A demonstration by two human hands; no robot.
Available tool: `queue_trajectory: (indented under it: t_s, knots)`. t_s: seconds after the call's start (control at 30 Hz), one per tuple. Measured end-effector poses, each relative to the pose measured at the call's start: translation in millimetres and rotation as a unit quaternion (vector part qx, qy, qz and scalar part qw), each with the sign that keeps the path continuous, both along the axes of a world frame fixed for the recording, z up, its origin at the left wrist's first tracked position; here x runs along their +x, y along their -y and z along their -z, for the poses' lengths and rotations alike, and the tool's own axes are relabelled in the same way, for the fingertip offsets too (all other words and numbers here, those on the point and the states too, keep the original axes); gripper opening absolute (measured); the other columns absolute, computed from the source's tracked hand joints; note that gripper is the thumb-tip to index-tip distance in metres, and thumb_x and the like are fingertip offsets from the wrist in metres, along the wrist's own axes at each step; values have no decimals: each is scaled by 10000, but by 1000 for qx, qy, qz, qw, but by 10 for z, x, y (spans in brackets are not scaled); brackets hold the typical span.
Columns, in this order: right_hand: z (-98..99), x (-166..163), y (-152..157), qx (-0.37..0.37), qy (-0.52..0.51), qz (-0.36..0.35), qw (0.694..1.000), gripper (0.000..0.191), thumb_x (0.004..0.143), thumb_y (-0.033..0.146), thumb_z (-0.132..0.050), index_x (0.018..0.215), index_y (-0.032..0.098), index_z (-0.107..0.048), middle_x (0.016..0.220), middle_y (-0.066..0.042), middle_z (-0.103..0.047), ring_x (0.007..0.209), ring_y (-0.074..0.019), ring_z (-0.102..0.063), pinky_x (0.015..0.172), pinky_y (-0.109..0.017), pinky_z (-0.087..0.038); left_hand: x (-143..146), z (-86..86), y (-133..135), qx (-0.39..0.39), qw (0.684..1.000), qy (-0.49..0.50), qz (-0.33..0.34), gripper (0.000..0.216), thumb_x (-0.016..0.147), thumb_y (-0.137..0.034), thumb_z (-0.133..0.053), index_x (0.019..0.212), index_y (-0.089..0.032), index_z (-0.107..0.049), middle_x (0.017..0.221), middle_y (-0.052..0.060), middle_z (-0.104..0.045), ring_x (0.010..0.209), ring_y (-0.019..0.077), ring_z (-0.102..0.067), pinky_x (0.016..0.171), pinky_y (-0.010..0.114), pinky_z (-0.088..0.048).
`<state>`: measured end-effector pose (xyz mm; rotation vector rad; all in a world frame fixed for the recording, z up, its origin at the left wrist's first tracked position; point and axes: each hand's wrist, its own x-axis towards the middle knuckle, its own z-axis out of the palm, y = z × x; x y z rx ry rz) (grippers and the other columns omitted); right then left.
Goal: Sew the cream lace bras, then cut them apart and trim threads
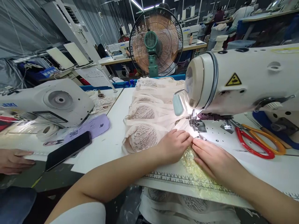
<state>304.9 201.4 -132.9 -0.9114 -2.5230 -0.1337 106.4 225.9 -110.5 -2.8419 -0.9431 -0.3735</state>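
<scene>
My left hand [174, 145] rests on pale pink lace fabric [143, 137], fingers curled and pressing it flat just in front of the presser foot [197, 124] of the white sewing machine [243, 79]. My right hand [213, 158] lies flat beside it, fingers together and stretched toward the needle, pressing a yellowish lace piece [190, 163]. The two hands touch at the fingertips. A stack of similar lace bra cups [149, 99] stretches away behind the left hand.
Red and orange scissors [257, 141] lie right of the needle. A tape measure [187, 180] runs along the table edge. A black phone [67, 150], a second sewing machine [46, 102] and another person's hand [12, 160] are at left. A fan [156, 42] stands behind.
</scene>
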Motion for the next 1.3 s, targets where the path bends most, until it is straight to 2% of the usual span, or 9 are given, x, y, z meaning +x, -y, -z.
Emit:
queue_trajectory:
  t_s: [0.17, 0.53, 0.77, 0.93, 1.03, 1.13, 1.23, 1.3]
  knots:
    - [-13, 11, -7, 7, -2, -7, 1000, 329, 916, 238, -378, 1106, 96, -607, 1161, -152, -633, 1104, -267, -568, 917, -452, -500, -115, -35, -240, -21, 999, -13, 42, 287, 885, -149, -414, 1128, -161, -567, 1135, 78, -611, 1115, 205, -502, 903, 373, -397]
    - [-60, 25, -18, -7, 13, -18, 1000, 328, 936, 258, -354, 1092, 101, -597, 1167, -144, -633, 1110, -263, -562, 922, -454, -498, -124, -72, -437, -22, 995, -15, 94, 296, 937, -183, -360, 1080, -160, -618, 1117, 76, -634, 1094, 186, -521, 889, 327, -401]
    - [-60, 34, -15, -5, 15, -20, 1000, 302, 932, 262, -374, 1085, 112, -588, 1173, -134, -628, 1111, -262, -559, 923, -436, -497, -143, -55, -564, -28, 996, -14, 82, 274, 930, -199, -391, 1050, -161, -635, 1092, 58, -642, 1077, 189, -523, 891, 315, -404]
    - [-63, 36, -28, -9, 5, -28, 1000, 277, 929, 255, -389, 1068, 123, -590, 1154, -130, -636, 1101, -262, -565, 930, -445, -493, -142, -67, -669, -23, 996, -34, 74, 297, 933, -192, -376, 1067, -138, -635, 1106, 92, -628, 1084, 212, -512, 865, 324, -412]
    - [-61, 36, -37, -7, 11, -31, 999, 277, 926, 257, -400, 1073, 114, -586, 1152, -135, -635, 1100, -265, -564, 921, -449, -501, -115, -116, -715, -55, 997, -38, 48, 285, 926, -202, -388, 1059, -144, -634, 1114, 85, -619, 1085, 213, -505, 846, 317, -416]
    - [-62, 42, -47, -5, 11, -36, 999, 268, 919, 250, -406, 1074, 123, -584, 1151, -129, -637, 1088, -256, -573, 913, -435, -510, -84, -218, -681, -105, 994, 4, -42, 282, 926, -288, -396, 1040, -158, -619, 1108, 62, -611, 1042, 198, -522, 837, 306, -421]
    - [-76, 46, -57, -1, 11, -42, 999, 255, 913, 243, -409, 1055, 131, -588, 1136, -126, -642, 1061, -247, -588, 901, -424, -517, -113, -379, -443, -87, 993, -4, -82, 271, 913, -234, -375, 974, -144, -623, 1112, 93, -592, 1025, 222, -526, 831, 336, -417]
    - [-90, 40, -61, 5, 12, -47, 999, 249, 911, 237, -407, 1041, 131, -591, 1121, -129, -647, 1040, -246, -597, 890, -423, -521, -185, -496, -150, -90, 988, -52, -116, 249, 866, -137, -382, 911, -129, -627, 1001, 117, -615, 929, 236, -560, 755, 346, -431]
